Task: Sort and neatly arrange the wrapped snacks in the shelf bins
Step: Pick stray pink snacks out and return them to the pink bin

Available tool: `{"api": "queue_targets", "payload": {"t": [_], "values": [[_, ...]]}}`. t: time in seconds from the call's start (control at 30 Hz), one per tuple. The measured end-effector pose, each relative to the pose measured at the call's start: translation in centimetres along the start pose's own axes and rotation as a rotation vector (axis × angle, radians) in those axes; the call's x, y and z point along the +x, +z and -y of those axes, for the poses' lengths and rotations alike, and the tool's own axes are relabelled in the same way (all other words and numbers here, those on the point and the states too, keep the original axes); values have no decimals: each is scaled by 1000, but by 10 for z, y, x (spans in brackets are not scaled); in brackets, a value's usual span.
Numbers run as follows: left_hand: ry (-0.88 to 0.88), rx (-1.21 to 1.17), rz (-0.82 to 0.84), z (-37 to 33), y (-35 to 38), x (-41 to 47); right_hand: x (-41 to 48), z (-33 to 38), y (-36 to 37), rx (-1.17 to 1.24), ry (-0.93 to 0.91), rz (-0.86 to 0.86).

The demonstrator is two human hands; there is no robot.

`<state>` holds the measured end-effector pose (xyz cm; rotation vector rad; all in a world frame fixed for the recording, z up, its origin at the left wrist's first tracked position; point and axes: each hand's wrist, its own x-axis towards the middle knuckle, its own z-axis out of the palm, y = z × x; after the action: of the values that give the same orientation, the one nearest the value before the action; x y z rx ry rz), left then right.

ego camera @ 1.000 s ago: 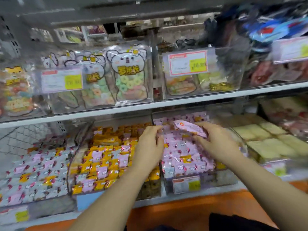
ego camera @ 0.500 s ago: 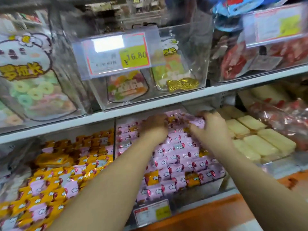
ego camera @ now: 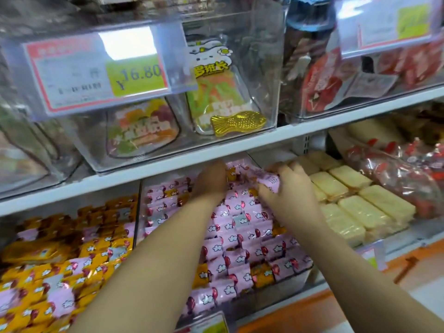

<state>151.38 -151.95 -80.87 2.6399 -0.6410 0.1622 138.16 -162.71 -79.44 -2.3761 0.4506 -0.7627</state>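
Note:
Both my arms reach deep into the middle clear bin (ego camera: 305,275) on the lower shelf, which is full of pink wrapped snacks (ego camera: 240,239) with a few orange ones mixed in. My right hand (ego camera: 288,188) grips a pink snack packet (ego camera: 270,180) at the back of the bin. My left hand (ego camera: 212,180) is at the bin's back too, its fingers hidden under the upper shelf edge. The bin to the left holds orange wrapped snacks (ego camera: 72,255) mixed with pink ones.
The white upper shelf edge (ego camera: 240,150) hangs just above my hands. Pale yellow wrapped bars (ego camera: 355,207) fill the bin to the right, red packets (ego camera: 403,179) beyond. Clear bins above hold candy bags (ego camera: 211,90) and a price tag (ego camera: 96,73). An orange ledge (ego camera: 312,306) runs below.
My view has moved in closer and to the right. Both hands have gone from the middle of the pink bin to its back, the right hand still holding a pink packet.

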Motion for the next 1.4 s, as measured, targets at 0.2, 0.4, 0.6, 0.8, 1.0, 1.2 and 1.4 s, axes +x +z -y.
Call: {"api": "queue_targets", "payload": {"t": [0.2, 0.4, 0.6, 0.8, 1.0, 1.2, 1.4], "values": [[-13, -61, -95, -1, -5, -8, 0, -2, -1, -18, -4, -3], [-92, -187, -257, -19, -29, -24, -2, -3, 1, -75, -41, -25], [-279, -565, -238, -14, -66, -71, 8, 11, -2, -363, -176, -112], [-226, -665, -470, 17, -85, -103, 29, 26, 34, -446, -186, -63], [-137, -722, -406, 30, -91, -126, 24, 27, 39, -557, -247, 71], [-140, -878, -342, 25, -103, -147, 6, 41, 25, -729, -257, 294], [-222, -1032, -371, 34, -112, -168, -37, 98, 19, 131, -324, 300]]}}
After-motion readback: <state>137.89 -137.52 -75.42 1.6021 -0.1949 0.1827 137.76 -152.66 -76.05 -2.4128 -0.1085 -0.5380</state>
